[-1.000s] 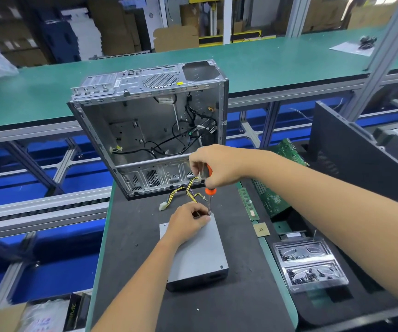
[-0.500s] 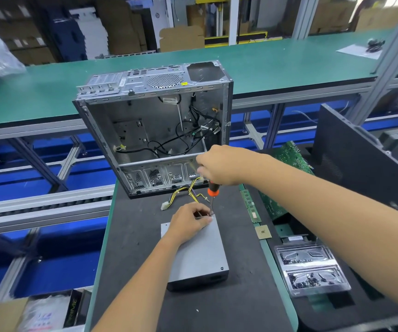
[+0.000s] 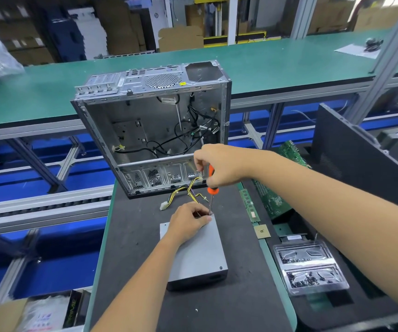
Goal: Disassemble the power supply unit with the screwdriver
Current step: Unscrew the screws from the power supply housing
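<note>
Green benches and stacked cartons fill the hall behind our dark bench (image 3: 131, 259), where the grey supply (image 3: 198, 255) lies flat near the middle, its yellow and black wires (image 3: 188, 191) trailing from the far end toward the case. Our left hand (image 3: 188, 222) rests on the supply's far right corner, fingers curled and pinching at something small by the screw spot; we cannot tell what it is. Our right hand (image 3: 219, 165) grips the orange handle of the screwdriver (image 3: 210, 188), fingers wrapped round it, and the shaft stands nearly upright with its tip on that same corner, just beside the left fingertips. Just behind the supply stands the opened case (image 3: 150, 130), tilted toward us, loose black cables hanging inside and a white plug (image 3: 162, 206) lying on the mat before it. To the right of the supply lie a memory stick (image 3: 249, 206), a green board (image 3: 277, 195) and a small square chip (image 3: 262, 231), near one another along the bench edge. Nearer us on that side sits a clear tray (image 3: 309, 269) in two compartments, dark screws lying in each. Farther right a dark panel (image 3: 361, 164) leans upright. At the lower left corner a carton (image 3: 37, 315) holds bagged goods.
</note>
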A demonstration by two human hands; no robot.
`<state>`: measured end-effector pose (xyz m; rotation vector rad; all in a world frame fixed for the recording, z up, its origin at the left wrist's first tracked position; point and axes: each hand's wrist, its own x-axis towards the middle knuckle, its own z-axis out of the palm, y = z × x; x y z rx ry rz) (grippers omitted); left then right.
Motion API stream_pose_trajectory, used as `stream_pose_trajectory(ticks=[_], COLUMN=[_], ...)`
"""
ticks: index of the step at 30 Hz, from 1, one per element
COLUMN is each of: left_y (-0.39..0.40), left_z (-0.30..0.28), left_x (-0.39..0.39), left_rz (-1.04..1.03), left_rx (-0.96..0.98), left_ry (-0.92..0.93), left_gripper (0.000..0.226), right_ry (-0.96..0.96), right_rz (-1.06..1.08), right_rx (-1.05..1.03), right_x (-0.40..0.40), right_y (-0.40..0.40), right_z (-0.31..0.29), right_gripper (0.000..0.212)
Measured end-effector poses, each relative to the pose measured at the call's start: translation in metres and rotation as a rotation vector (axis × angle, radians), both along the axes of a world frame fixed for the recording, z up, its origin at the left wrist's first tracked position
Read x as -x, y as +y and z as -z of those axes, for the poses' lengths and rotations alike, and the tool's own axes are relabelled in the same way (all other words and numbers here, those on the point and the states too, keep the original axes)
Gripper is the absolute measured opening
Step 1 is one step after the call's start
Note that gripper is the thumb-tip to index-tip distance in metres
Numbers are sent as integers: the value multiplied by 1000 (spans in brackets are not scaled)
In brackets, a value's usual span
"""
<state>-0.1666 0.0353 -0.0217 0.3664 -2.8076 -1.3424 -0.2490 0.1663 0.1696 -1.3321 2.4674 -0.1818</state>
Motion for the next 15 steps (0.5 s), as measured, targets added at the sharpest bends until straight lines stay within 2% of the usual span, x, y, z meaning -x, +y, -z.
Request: stream_pose_trajectory(ticks=[1, 2, 3, 4, 6, 8, 10, 13, 15], left_y=[0, 1, 2, 2, 4, 6, 9, 11, 13], left_z=[1, 1, 1, 1, 1, 3, 5, 7, 8], left_x=[0, 0, 0, 1, 3, 4, 4, 4, 4], left_rz=[-1, -4, -8, -16, -40, -63, -76, -77, -67], left_rx=[-5, -8, -14, -24, -38, -32, -4, 71, 125], left_ry=[6, 15, 24, 35, 51, 67, 92, 136, 158], left_gripper=[11, 13, 13, 13, 10, 9, 7, 5, 4], right_ry=[129, 237, 270, 235, 87, -31, -28, 65, 57], right_rz=[32, 72, 89, 75, 40, 38, 69, 161, 182], right_rx=[-68, -129, -139, -93, 8, 38, 29, -14, 30], right_x=[-1, -1, -1, 0, 2, 2, 1, 1, 1], right_y=[0, 0, 0, 0, 4, 6, 5, 1, 1], right_z=[3, 5, 7, 8, 3, -2, 1, 6, 7], right_gripper=[14, 21, 26, 24, 5, 20, 16, 32, 31])
